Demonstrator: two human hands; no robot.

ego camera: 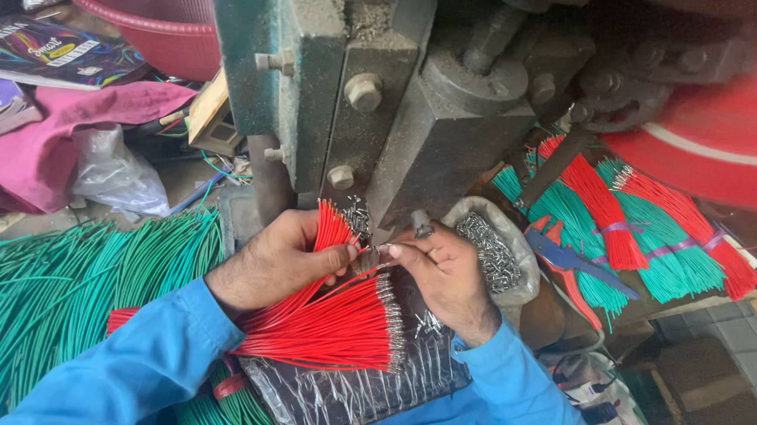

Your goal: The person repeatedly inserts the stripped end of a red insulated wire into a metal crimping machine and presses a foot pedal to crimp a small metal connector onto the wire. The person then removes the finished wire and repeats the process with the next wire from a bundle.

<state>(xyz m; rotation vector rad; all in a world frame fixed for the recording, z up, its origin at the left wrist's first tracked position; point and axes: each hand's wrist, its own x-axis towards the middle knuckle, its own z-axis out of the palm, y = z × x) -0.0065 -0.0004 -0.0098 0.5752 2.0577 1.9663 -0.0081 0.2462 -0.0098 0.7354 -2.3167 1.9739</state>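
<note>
Left hand (284, 259) grips red wires (337, 324); right hand (445, 273) pinches something too small to identify under the press (419, 127).

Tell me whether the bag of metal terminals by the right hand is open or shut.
Open: the clear bag has its mouth rolled back, exposing the small metal terminals inside, beside the right hand.

Even daylight, soft shadows; red wheel (734, 129) blurred — centre sharp, slight edge distortion.

Two hands (279, 263), one red basin (150, 10), one bag of metal terminals (494, 250), one blue-handled pliers (568, 259).
</note>
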